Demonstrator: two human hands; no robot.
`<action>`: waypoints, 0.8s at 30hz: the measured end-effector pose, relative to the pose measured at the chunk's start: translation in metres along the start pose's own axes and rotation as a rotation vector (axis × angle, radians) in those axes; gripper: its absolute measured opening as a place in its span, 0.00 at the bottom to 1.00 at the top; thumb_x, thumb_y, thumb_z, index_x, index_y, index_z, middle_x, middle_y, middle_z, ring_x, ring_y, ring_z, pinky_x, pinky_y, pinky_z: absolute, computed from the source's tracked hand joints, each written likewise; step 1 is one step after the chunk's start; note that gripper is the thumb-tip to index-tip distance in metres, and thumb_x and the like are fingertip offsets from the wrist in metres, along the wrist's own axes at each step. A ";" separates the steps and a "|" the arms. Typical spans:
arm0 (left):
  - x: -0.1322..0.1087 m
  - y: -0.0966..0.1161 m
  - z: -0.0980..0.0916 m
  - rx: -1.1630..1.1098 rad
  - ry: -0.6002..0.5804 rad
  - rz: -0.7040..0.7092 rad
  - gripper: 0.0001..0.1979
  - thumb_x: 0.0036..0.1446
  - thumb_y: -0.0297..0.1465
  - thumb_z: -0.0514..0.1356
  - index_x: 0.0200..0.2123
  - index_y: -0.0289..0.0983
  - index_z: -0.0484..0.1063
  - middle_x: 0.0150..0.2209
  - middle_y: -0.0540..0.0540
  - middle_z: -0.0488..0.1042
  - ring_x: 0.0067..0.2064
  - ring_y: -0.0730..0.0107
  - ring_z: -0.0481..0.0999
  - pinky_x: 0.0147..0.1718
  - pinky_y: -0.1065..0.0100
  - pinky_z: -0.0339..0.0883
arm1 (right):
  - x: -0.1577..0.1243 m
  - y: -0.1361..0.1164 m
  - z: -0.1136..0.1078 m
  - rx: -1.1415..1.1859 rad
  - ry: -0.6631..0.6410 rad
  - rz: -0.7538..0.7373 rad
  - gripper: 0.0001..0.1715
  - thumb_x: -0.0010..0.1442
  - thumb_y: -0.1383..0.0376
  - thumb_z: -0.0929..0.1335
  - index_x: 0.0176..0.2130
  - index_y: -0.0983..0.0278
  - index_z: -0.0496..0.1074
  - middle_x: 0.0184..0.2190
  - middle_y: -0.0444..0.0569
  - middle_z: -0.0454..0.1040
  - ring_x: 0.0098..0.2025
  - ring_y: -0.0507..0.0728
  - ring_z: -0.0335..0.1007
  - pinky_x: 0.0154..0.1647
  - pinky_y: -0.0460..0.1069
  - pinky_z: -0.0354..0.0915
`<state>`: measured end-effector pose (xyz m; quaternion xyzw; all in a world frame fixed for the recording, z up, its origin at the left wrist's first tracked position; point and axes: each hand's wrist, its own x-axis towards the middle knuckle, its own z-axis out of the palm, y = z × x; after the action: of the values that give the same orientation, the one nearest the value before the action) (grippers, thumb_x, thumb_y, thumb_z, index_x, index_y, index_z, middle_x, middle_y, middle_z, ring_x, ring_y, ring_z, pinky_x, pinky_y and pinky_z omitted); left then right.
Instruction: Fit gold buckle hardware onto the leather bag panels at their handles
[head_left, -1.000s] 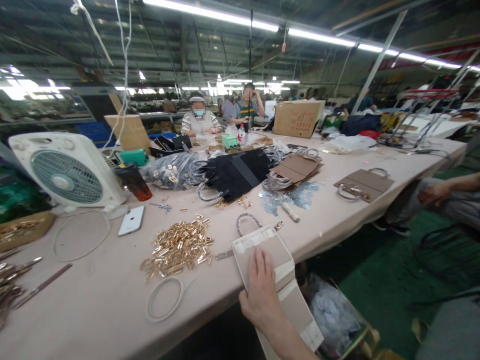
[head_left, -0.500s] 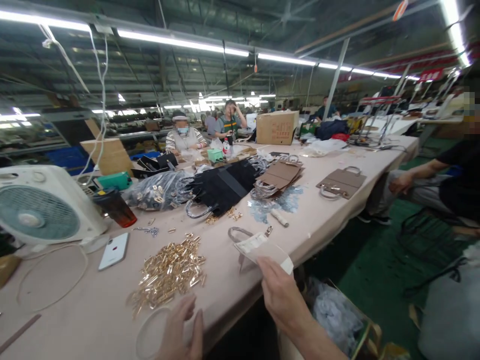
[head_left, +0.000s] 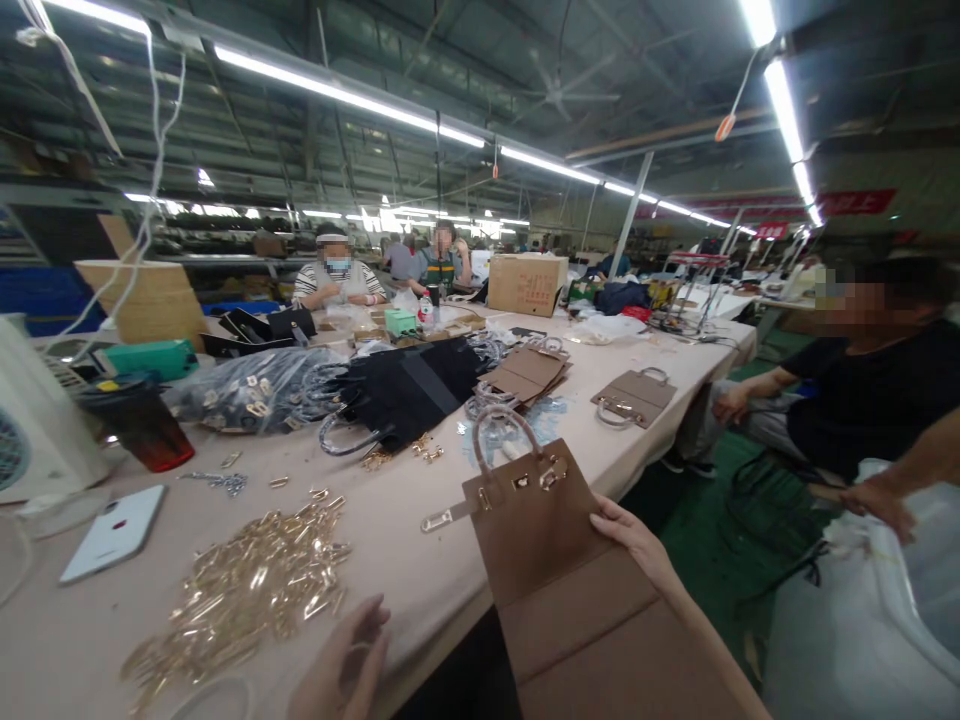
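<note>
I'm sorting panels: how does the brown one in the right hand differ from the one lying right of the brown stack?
The held panel slants in the right hand; the lone panel lies flat on the table. The held panel shows one handle; the lone panel shows two. Both are brown with metal fittings.

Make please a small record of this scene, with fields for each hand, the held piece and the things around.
Right hand: holds the brown panel at its right edge
Left hand: fingers apart, no held thing visible
Panel parts: handle at the top, strap out to the left
Nearest left hand: gold pieces, in a loose pile
Left of pile: phone, lying flat
Farther back: black panels, carton
</note>
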<state>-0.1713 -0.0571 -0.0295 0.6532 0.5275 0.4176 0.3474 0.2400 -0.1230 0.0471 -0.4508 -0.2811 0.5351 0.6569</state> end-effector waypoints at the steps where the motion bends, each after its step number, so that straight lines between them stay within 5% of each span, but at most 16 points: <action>1: 0.002 0.005 0.005 -0.022 -0.023 -0.007 0.29 0.54 0.55 0.66 0.51 0.43 0.79 0.45 0.44 0.85 0.43 0.56 0.86 0.45 0.64 0.82 | 0.001 0.004 -0.004 0.004 -0.005 0.006 0.34 0.49 0.56 0.82 0.53 0.60 0.78 0.49 0.53 0.84 0.48 0.65 0.83 0.56 0.60 0.73; 16: 0.008 0.083 0.067 -0.387 -0.525 -0.078 0.35 0.64 0.53 0.59 0.66 0.37 0.68 0.56 0.37 0.80 0.54 0.52 0.81 0.53 0.58 0.76 | -0.010 0.051 -0.009 0.135 -0.033 0.032 0.31 0.52 0.57 0.79 0.55 0.60 0.78 0.49 0.52 0.84 0.48 0.65 0.84 0.56 0.59 0.73; 24: 0.004 0.091 0.084 -0.632 -0.515 -0.145 0.28 0.64 0.50 0.62 0.58 0.38 0.77 0.58 0.38 0.79 0.60 0.47 0.78 0.62 0.50 0.69 | -0.022 0.068 -0.005 0.161 -0.091 0.070 0.33 0.54 0.57 0.79 0.58 0.60 0.75 0.51 0.53 0.83 0.51 0.66 0.82 0.60 0.61 0.70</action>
<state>-0.0577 -0.0728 0.0185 0.5586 0.3138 0.3563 0.6801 0.2083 -0.1439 -0.0131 -0.3814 -0.2507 0.5986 0.6583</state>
